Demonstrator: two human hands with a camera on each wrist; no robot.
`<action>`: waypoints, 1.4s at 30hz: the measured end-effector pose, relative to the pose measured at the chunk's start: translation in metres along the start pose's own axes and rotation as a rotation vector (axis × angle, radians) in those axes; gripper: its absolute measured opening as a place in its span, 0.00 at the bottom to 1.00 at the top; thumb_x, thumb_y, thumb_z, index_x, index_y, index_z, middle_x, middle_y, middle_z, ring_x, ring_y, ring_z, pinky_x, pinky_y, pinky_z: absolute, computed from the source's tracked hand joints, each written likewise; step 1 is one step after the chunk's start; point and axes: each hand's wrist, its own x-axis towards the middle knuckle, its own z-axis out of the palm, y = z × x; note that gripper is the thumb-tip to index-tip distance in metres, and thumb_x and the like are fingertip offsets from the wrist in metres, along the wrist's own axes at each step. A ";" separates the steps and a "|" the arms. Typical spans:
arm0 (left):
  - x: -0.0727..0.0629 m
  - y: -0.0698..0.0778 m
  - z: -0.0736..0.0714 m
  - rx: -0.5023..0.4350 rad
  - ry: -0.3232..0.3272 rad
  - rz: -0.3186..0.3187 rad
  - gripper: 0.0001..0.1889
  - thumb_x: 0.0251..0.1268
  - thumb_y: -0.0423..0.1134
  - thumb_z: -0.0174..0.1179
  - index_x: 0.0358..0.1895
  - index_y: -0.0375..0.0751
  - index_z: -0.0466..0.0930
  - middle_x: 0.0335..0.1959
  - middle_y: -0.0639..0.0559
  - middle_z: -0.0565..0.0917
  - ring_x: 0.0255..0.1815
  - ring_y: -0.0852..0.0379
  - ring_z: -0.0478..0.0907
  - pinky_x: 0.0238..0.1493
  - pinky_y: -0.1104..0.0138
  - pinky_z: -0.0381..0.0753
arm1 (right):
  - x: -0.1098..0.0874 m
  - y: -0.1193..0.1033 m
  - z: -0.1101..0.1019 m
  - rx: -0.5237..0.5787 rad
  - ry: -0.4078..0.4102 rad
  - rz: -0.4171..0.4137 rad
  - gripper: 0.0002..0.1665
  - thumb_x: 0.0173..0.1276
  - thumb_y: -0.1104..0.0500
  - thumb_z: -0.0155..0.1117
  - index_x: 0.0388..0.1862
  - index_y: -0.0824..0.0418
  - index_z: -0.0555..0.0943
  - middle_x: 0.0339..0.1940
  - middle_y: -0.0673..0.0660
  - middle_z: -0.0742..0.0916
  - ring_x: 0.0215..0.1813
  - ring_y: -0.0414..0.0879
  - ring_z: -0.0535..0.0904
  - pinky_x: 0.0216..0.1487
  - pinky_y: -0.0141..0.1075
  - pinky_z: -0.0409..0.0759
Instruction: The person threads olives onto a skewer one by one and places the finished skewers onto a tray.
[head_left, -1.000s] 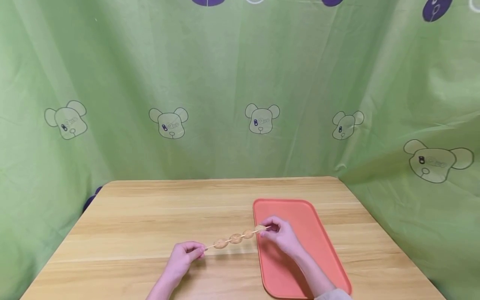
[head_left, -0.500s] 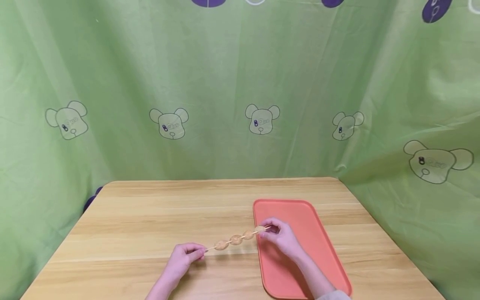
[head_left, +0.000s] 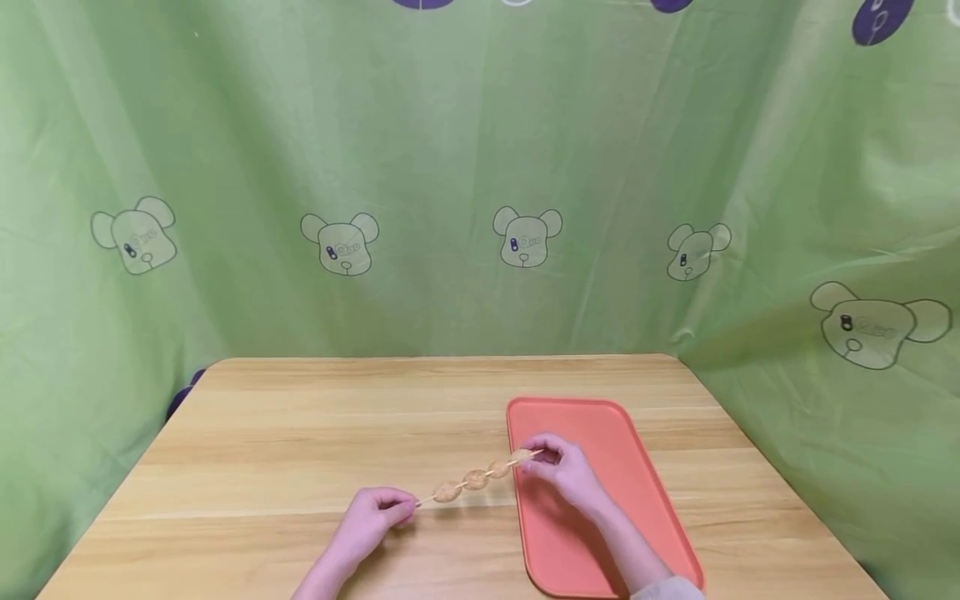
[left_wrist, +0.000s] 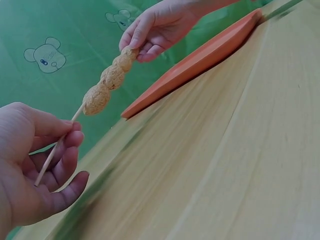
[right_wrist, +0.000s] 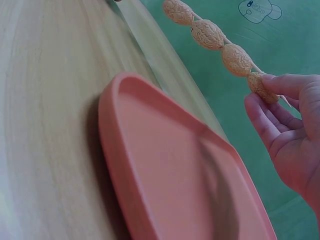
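A thin wooden skewer carrying several wrinkled tan balls (head_left: 476, 479) is held in the air between both hands, slanting up to the right. My left hand (head_left: 370, 523) pinches the bare end of the skewer (left_wrist: 49, 161) between thumb and forefinger, and its tail lies across the palm in the left wrist view. At the other end, my right hand (head_left: 564, 477) pinches the last ball (right_wrist: 262, 88) between thumb and fingers. The skewer's point pokes out just past that ball. Under my right hand and forearm lies a coral-red rectangular tray (head_left: 600, 525), with a low raised rim.
The wooden table (head_left: 322, 433) bears the tray on its right side. A green curtain (head_left: 435, 150) printed with bear heads hangs behind the table and along both sides.
My left hand and its end of the skewer have shifted slightly to the right. My right hand stays almost in place, still pinching the end ball.
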 end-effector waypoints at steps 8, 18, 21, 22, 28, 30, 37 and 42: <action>-0.004 0.010 0.004 0.030 -0.068 0.020 0.10 0.55 0.31 0.60 0.38 0.26 0.82 0.32 0.39 0.83 0.28 0.57 0.75 0.26 0.70 0.75 | -0.001 -0.004 -0.003 0.022 0.003 -0.013 0.17 0.55 0.72 0.65 0.43 0.79 0.75 0.35 0.69 0.82 0.32 0.38 0.79 0.35 0.31 0.79; -0.007 0.012 0.009 0.011 -0.181 0.025 0.10 0.55 0.29 0.60 0.39 0.25 0.82 0.33 0.38 0.84 0.23 0.60 0.74 0.21 0.72 0.73 | 0.003 -0.001 -0.007 0.103 0.033 0.041 0.24 0.55 0.76 0.62 0.50 0.84 0.68 0.36 0.64 0.82 0.34 0.38 0.79 0.40 0.32 0.80; -0.007 0.012 0.011 0.023 -0.215 0.035 0.10 0.54 0.28 0.60 0.39 0.26 0.82 0.31 0.38 0.84 0.22 0.62 0.73 0.21 0.73 0.72 | 0.003 -0.001 -0.007 0.132 0.061 0.075 0.26 0.53 0.76 0.61 0.51 0.84 0.67 0.37 0.62 0.81 0.36 0.38 0.79 0.40 0.31 0.80; -0.008 0.011 0.012 0.024 -0.227 0.036 0.10 0.54 0.28 0.60 0.39 0.26 0.82 0.30 0.38 0.84 0.22 0.62 0.73 0.21 0.74 0.71 | 0.004 -0.001 -0.008 0.141 0.066 0.085 0.26 0.53 0.77 0.61 0.51 0.84 0.67 0.36 0.62 0.81 0.36 0.38 0.79 0.40 0.31 0.80; -0.007 0.009 0.021 0.011 -0.275 0.010 0.10 0.55 0.26 0.58 0.40 0.24 0.81 0.28 0.35 0.83 0.20 0.62 0.74 0.20 0.75 0.72 | 0.004 -0.001 -0.011 0.189 0.064 0.106 0.26 0.54 0.77 0.60 0.52 0.85 0.66 0.35 0.61 0.81 0.34 0.39 0.80 0.41 0.33 0.80; -0.007 0.010 0.024 0.006 -0.287 0.006 0.10 0.54 0.25 0.58 0.40 0.23 0.80 0.28 0.35 0.83 0.21 0.61 0.74 0.21 0.74 0.73 | 0.004 -0.001 -0.012 0.204 0.070 0.114 0.27 0.54 0.77 0.60 0.53 0.86 0.65 0.35 0.60 0.82 0.35 0.39 0.80 0.41 0.34 0.80; -0.007 0.015 0.036 -0.009 -0.364 -0.009 0.08 0.51 0.24 0.58 0.36 0.25 0.80 0.24 0.41 0.82 0.20 0.61 0.74 0.22 0.75 0.73 | 0.005 -0.002 -0.014 0.231 0.091 0.135 0.28 0.53 0.78 0.59 0.54 0.86 0.63 0.36 0.58 0.82 0.37 0.40 0.80 0.41 0.34 0.80; -0.006 0.017 0.042 -0.025 -0.383 -0.038 0.07 0.51 0.24 0.59 0.34 0.25 0.81 0.24 0.41 0.82 0.19 0.61 0.75 0.20 0.74 0.75 | 0.006 -0.005 -0.016 0.231 0.109 0.144 0.29 0.53 0.78 0.60 0.55 0.84 0.64 0.39 0.61 0.82 0.38 0.40 0.80 0.42 0.32 0.80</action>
